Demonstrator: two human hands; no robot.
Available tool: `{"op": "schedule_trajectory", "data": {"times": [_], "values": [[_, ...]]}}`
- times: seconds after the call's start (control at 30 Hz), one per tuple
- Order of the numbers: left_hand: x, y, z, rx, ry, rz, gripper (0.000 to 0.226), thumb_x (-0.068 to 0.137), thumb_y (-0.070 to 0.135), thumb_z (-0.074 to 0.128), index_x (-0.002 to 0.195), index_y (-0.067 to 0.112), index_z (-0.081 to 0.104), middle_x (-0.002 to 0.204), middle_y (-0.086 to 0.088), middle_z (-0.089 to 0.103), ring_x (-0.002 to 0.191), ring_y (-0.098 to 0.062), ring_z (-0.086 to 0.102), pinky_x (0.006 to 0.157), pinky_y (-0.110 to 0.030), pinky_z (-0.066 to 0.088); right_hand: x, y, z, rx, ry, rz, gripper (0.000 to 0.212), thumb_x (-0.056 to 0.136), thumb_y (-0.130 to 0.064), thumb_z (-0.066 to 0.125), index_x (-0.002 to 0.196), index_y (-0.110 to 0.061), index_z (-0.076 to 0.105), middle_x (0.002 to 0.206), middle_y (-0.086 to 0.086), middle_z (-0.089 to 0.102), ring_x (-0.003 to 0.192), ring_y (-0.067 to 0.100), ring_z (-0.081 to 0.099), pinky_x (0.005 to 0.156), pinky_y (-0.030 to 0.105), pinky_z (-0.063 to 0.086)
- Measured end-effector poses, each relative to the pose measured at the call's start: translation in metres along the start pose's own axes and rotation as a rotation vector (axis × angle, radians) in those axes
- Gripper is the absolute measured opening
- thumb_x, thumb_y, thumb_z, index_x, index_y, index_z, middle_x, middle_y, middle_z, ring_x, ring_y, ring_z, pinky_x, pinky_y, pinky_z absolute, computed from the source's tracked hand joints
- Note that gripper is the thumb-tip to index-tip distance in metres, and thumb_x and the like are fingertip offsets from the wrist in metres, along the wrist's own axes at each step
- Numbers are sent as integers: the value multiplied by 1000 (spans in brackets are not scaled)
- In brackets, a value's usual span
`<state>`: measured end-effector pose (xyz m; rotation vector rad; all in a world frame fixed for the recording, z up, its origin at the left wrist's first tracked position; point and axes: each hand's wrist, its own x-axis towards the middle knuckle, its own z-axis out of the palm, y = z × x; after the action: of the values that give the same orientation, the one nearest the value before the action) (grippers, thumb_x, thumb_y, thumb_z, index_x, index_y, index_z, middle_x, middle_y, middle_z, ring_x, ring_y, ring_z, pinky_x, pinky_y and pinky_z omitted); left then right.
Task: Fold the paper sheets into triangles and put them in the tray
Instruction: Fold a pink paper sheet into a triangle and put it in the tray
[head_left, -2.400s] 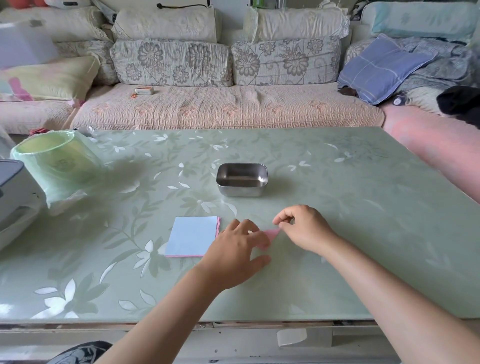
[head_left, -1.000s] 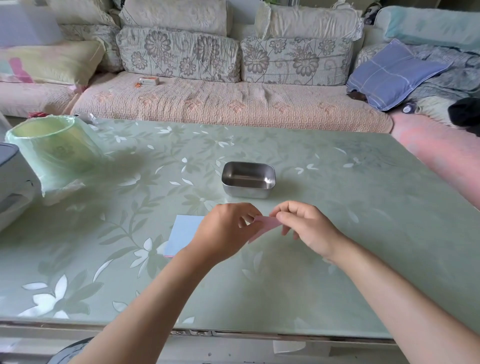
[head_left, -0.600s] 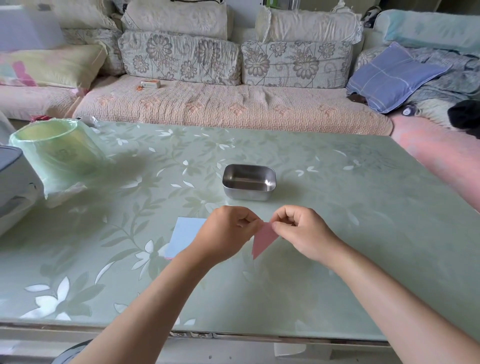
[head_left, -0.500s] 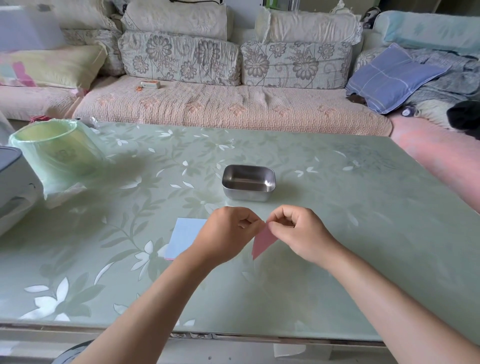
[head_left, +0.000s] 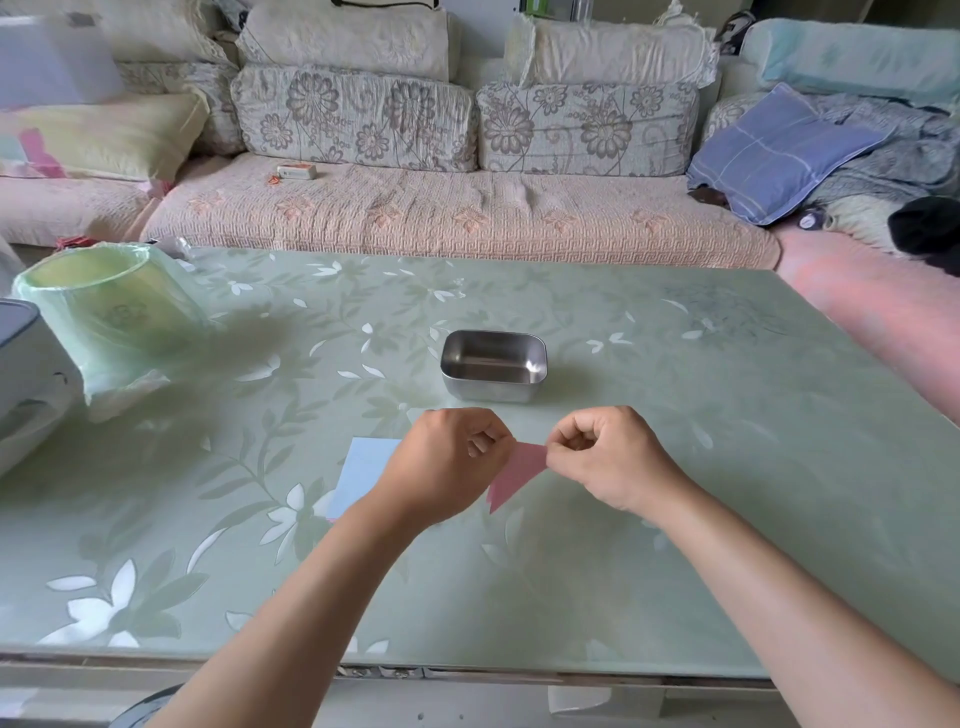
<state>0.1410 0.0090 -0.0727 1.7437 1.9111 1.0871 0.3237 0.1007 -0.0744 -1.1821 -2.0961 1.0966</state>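
Pinched at its two upper corners, a pink folded paper triangle (head_left: 515, 475) hangs point-down between a person's left hand (head_left: 447, 462) and right hand (head_left: 608, 457). Both hands have thumb and curled fingers closed on the paper and hold it just above the pale green, flower-patterned glass table (head_left: 727, 441). The fold looks made, so the step in hand appears to be the last check or crease before delivery. A small rectangular stainless-steel tray (head_left: 493, 364) stands near, just beyond the hands, and nothing shows inside it. The next move likely calls for one hand to let go and the other to carry the triangle forward over the rim and drop it in. A flat light blue paper sheet (head_left: 363, 473) lies on the table beside the left wrist, partly hidden by it, and is not yet folded. A green bag-lined bin (head_left: 104, 312) sits well apart at the table's left.
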Motion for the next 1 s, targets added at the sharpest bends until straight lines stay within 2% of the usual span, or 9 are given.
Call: {"op": "schedule_trajectory", "data": {"times": [0.13, 0.37, 0.47, 0.6, 0.7, 0.8, 0.87, 0.93, 1.0], "values": [[1, -4, -5, 33, 9, -18, 16, 88, 19, 64, 75, 24, 70, 68, 14, 69, 66, -1, 63, 68, -23, 53, 0, 5, -2, -21, 17, 12, 7, 72, -28, 74, 66, -27, 71, 54, -12, 60, 47, 6, 48, 48, 20, 41], [1, -9, -9, 99, 24, -54, 16, 89, 19, 62, 77, 22, 71, 70, 13, 69, 69, -2, 62, 69, -28, 54, 1, 7, 2, -54, 52, 46, 8, 73, -25, 70, 65, -26, 70, 54, -12, 62, 45, 5, 51, 46, 19, 43], [3, -15, -13, 116, 45, -64, 16, 90, 19, 61, 79, 24, 71, 73, 14, 70, 70, -2, 63, 69, -28, 54, 2, 9, 0, -96, 100, 49, 7, 72, -27, 66, 67, -31, 69, 57, -13, 63, 47, 2, 51, 47, 16, 43], [2, -19, -11, 62, 11, -21, 16, 90, 20, 63, 77, 28, 69, 74, 18, 70, 72, 0, 63, 66, -17, 49, 1, 6, 5, 24, 41, -55, 4, 79, -35, 68, 78, -34, 72, 71, -18, 67, 57, 2, 54, 55, 14, 44], [2, -19, -7, 36, 1, 26, 19, 90, 19, 64, 77, 32, 67, 75, 22, 69, 70, 1, 63, 64, -11, 46, 1, 5, 10, 3, -4, -121, 8, 86, -33, 72, 80, -37, 72, 66, -14, 66, 56, 1, 53, 57, 17, 43], [2, -20, -6, 58, -14, 51, 13, 90, 25, 61, 84, 33, 69, 78, 22, 70, 75, 1, 65, 71, -23, 54, 1, 4, 11, -40, 0, -153, 14, 89, -30, 70, 78, -37, 70, 61, -15, 64, 54, 2, 53, 56, 18, 43], [0, -18, -5, 58, -42, 63, 11, 88, 36, 58, 89, 35, 69, 80, 22, 70, 78, 2, 66, 68, -28, 57, 0, 1, 13, -74, -17, -174, 12, 88, -35, 70, 77, -35, 70, 61, -18, 63, 51, 1, 50, 52, 14, 39], [-3, -16, -2, 79, -41, 83, 14, 84, 46, 56, 85, 38, 68, 76, 25, 68, 76, 5, 64, 59, -21, 53, -3, -1, 16, -110, -32, -193, 12, 88, -37, 71, 76, -35, 71, 65, -24, 63, 52, 1, 51, 51, 10, 37], [-3, -15, 0, 117, -18, 111, 11, 84, 44, 61, 81, 36, 67, 72, 25, 67, 73, 7, 63, 54, -13, 46, -4, -3, 18, -157, -33, -198, 12, 87, -38, 72, 76, -34, 72, 71, -28, 65, 59, 0, 56, 54, 10, 39]]}}
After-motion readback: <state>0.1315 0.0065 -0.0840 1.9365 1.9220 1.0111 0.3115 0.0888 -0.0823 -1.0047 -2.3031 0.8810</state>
